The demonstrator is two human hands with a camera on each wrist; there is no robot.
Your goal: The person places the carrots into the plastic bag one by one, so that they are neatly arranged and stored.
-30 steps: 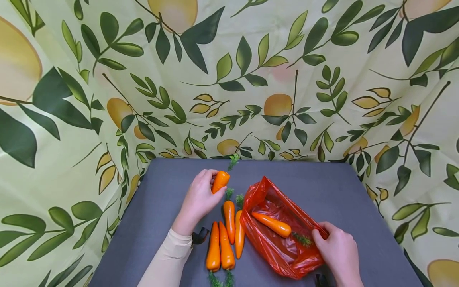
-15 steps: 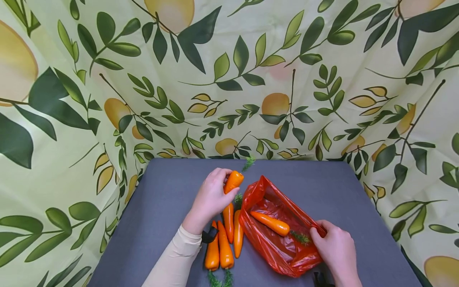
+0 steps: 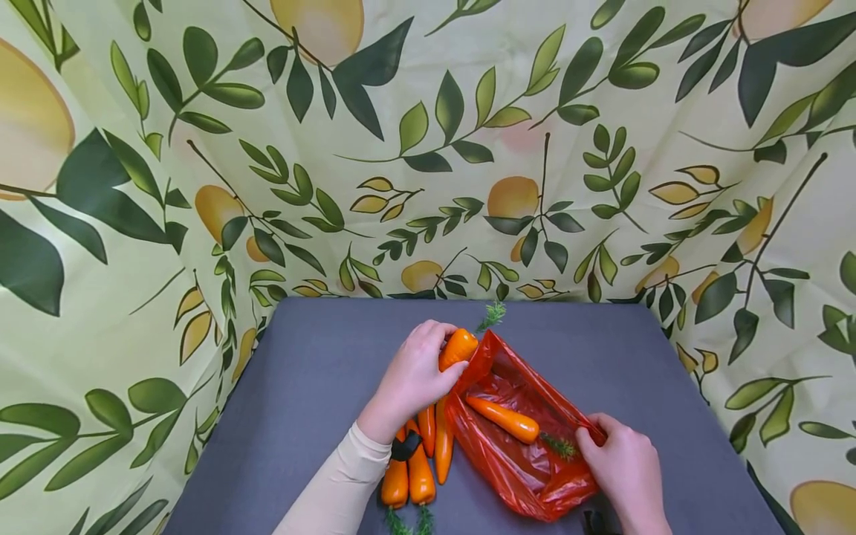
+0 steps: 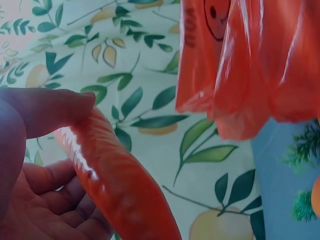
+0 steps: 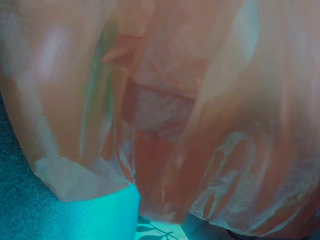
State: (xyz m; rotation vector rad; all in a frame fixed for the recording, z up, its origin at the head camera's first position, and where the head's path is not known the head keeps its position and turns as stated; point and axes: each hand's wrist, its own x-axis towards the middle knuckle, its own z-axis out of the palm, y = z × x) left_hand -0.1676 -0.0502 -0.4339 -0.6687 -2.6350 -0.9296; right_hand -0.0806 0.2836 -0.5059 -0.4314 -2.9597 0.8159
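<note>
A carrot (image 3: 458, 349) with a green leafy top (image 3: 493, 315) is held between the thumb and fingers of my left hand (image 3: 416, 371), just left of the bag's far corner. The left wrist view shows the thumb pressing on this orange carrot (image 4: 120, 185). My right hand (image 3: 627, 461) pinches the near right rim of a red plastic bag (image 3: 495, 475), whose mouth gapes upward. Inside it lies one carrot (image 3: 504, 418) with its green top toward the right hand. In the right wrist view the translucent bag (image 5: 165, 115) fills most of the picture.
Several more carrots (image 3: 421, 475) lie on the grey table (image 3: 321, 371) left of the bag, partly under my left wrist. A cloth printed with leaves and fruit (image 3: 374, 245) encloses the table at the back and sides. A dark strap (image 3: 406, 446) is at the left wrist.
My left hand has moved right with its carrot, from beside the loose carrots to the bag's far left corner. The right hand and bag have hardly moved.
</note>
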